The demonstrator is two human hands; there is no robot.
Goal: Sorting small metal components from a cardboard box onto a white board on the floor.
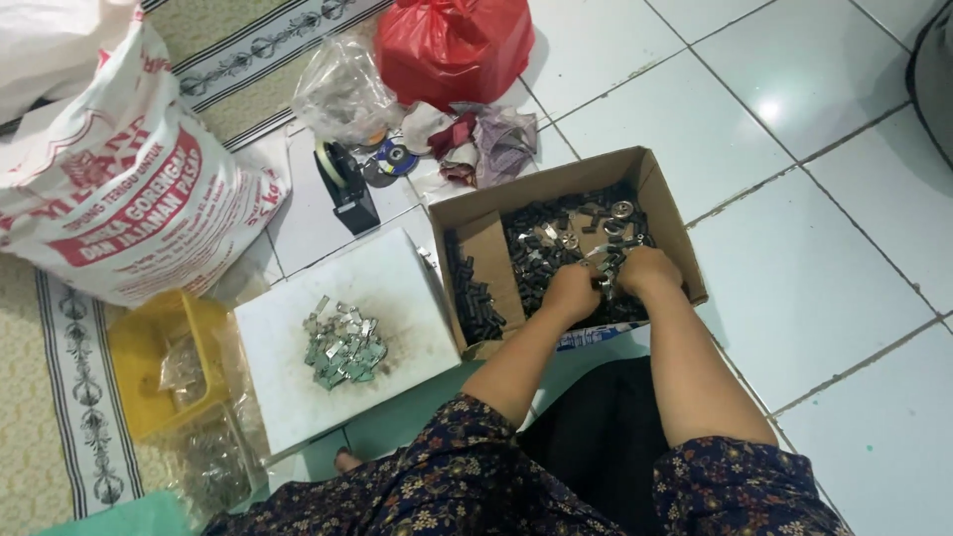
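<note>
Hands: left hand [574, 290] and right hand [647, 270] pinch a small metal clip [606, 283] together | box [667, 213] of dark parts [556, 248] beneath | I judge clip may slip, lost among parts

Both bare forearms reach forward from dark floral sleeves, converging. The left hand [571, 291] is curled into a loose fist, knuckles up; the right hand [647, 270] — just beside it, nearly touching — is curled too, fingers bent downward.

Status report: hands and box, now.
Left hand and right hand together in the box, both closed on small metal parts. Nothing in the way.
</note>
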